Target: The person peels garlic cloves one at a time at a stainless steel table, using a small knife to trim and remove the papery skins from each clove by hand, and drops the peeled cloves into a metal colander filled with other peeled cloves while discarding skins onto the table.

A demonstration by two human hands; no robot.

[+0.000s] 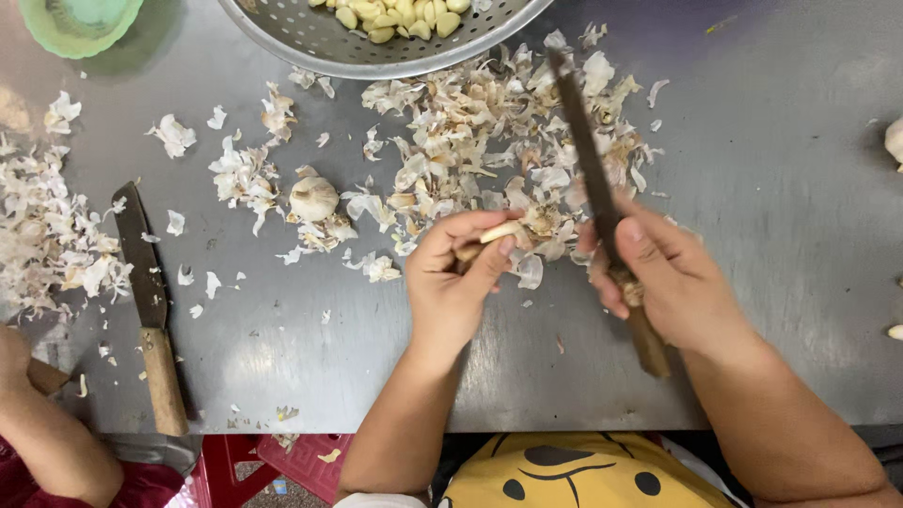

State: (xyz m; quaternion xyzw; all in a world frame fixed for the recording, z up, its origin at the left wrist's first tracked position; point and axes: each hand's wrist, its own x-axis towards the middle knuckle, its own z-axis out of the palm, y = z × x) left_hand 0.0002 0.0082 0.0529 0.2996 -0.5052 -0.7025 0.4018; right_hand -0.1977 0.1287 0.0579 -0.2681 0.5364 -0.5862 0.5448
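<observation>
My left hand (451, 273) pinches a pale garlic clove (499, 231) between thumb and fingers above the grey metal table (771, 188). Just to its right, my right hand (668, 277) grips a wooden-handled knife (593, 160), its dark blade pointing away over a heap of papery garlic skins (489, 132). A whole garlic bulb (313, 198) lies on the table to the left of my left hand.
A perforated metal colander (310, 38) with peeled cloves sits at the far edge, a green bowl (80, 23) at the far left. A second knife (150, 310) lies at the left beside more skins (47, 235). Another person's arm (47, 442) shows at the lower left.
</observation>
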